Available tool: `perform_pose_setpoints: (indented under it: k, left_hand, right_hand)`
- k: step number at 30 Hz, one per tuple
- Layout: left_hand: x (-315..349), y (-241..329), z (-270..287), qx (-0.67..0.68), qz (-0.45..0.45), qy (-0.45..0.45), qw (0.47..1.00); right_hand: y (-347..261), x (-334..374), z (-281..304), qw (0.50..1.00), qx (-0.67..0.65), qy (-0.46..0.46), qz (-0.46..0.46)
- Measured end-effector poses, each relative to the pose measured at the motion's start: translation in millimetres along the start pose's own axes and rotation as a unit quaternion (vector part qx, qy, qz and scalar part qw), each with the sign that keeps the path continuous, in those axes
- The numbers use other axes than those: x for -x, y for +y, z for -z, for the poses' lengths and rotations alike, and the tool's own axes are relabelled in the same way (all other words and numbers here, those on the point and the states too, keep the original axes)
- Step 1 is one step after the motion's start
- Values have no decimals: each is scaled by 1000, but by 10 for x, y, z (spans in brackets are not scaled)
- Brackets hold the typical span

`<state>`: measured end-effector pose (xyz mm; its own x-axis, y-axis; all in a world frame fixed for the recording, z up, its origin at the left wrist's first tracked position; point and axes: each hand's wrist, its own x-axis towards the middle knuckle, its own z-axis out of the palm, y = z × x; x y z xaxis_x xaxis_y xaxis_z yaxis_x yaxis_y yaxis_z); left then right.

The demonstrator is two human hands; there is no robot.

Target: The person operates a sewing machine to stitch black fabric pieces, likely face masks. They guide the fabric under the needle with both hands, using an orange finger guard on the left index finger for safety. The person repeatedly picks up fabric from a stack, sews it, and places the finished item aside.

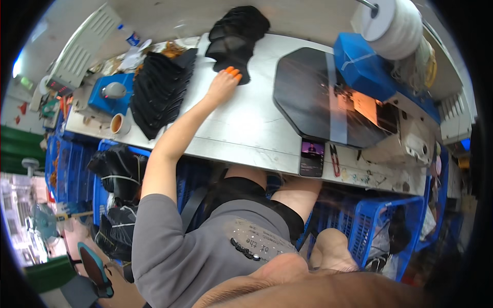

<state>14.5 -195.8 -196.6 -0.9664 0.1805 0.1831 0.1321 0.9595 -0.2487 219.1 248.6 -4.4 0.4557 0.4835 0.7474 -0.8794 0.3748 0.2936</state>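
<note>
My left hand (pixel 224 86) reaches across the white worktable, with orange covers on its fingertips. Those fingers lie stretched over the near end of a pile of black flat cut pieces (pixel 231 49), which overlap one another toward the far edge. Thumb and palm underside are hidden. A second row of overlapping black pieces (pixel 162 87) is fanned out to the left of my forearm. To the right is a sewing machine (pixel 364 102) with a black eight-sided plate (pixel 303 92) and a lit needle area. My right hand does not show; only bare skin of an arm or leg appears low right.
Along the front edge lie a phone (pixel 311 156) and red-handled snips (pixel 335 160). A paper cup (pixel 120 124) stands at left, a bottle (pixel 128 35) behind. A large white thread spool (pixel 393 28) hangs top right. Blue crates (pixel 380 205) sit below the table.
</note>
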Motion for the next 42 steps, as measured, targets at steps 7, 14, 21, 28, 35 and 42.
perform_pose_setpoints:
  k: [7,14,21,28,35,42]
  left_hand:
    - [-215,33,694,132,158,303,931]
    - [-188,1104,2006,273,-108,352,889]
    - [-179,1718,2126,269,-233,192,915]
    - [-290,1665,2029,251,-239,189,919]
    - [-381,1746,2064,217,-199,163,942]
    - [-468,1719,2006,233,-196,142,942]
  right_hand:
    - [464,388,800,955,136,-160,-209]
    - [862,872,-83,748,185,-459,-442]
    - [1051,1248,-197,656,238,-579,-423]
    - [1134,1299,-260,640,275,-569,-437]
    - [1344,1450,-297,617,285,-589,-438]
    - [1464,1465,-352,598,260,-573,-496]
